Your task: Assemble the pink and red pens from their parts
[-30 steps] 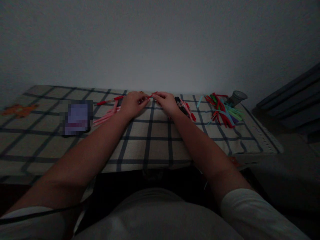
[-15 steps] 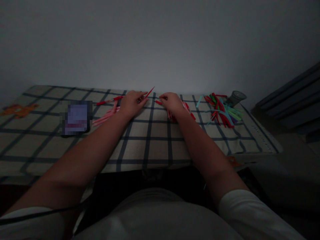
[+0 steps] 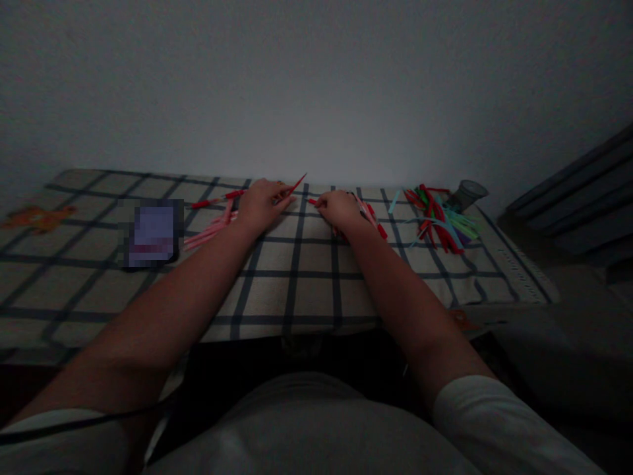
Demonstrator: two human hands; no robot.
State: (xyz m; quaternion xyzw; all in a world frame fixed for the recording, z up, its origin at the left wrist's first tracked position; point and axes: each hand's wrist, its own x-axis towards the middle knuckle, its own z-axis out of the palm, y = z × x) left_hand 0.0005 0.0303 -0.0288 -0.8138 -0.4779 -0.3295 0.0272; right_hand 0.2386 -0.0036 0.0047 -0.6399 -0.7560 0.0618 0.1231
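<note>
My left hand [image 3: 267, 203] pinches a thin red strip [image 3: 299, 183] between thumb and fingers, its pointed end sticking up to the right. Opposite it, my right hand [image 3: 339, 208] is closed on a short red strip [image 3: 312, 202], whose tip pokes out to the left at table height. Under and beside the right hand lie red and pink strips [image 3: 380, 229], partly hidden by it. Pink strips [image 3: 211, 229] rest behind my left wrist, and a red and pale stick-like piece [image 3: 210, 200] lies left of that hand.
A pile of red, green, blue and purple strips [image 3: 438, 221] lies at the right, by a clear cup [image 3: 469, 192] tipped at an angle. On the checked tablecloth [image 3: 316, 290] at left is a blurred-out phone-like object [image 3: 153, 236]. A wall [image 3: 316, 86] rises behind the table.
My right hand has shifted slightly downward and its fingers have curled closer around the short red strip. The left hand and its red strip have hardly moved.
</note>
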